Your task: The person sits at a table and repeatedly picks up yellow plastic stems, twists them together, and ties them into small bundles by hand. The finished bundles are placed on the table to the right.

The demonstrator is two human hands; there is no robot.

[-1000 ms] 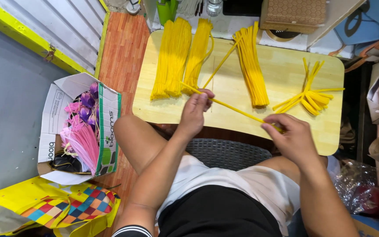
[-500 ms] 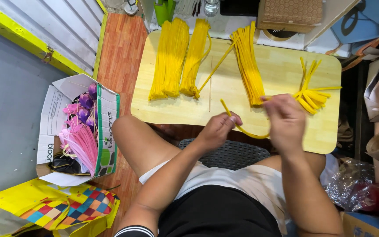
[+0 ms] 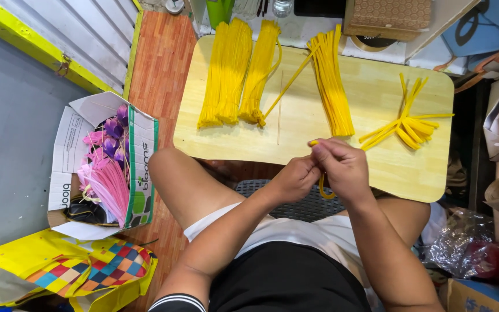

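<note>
Both hands, left hand (image 3: 295, 179) and right hand (image 3: 342, 167), meet pinched on a bent yellow pipe cleaner (image 3: 322, 190) above the wooden table's (image 3: 342, 156) near edge

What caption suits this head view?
Left hand and right hand bend a fuzzy yellow pipe cleaner over a pale wooden board.

Your left hand (image 3: 297, 180) and right hand (image 3: 342, 167) are bare: no gloves, rings or watch that I can make out. Forearms uncovered too. You wear a white shirt (image 3: 295, 228) over black shorts (image 3: 287, 277). A black sleeve cuff with thin white stripes (image 3: 174, 303) shows at your left upper arm. Knees bare.
</note>
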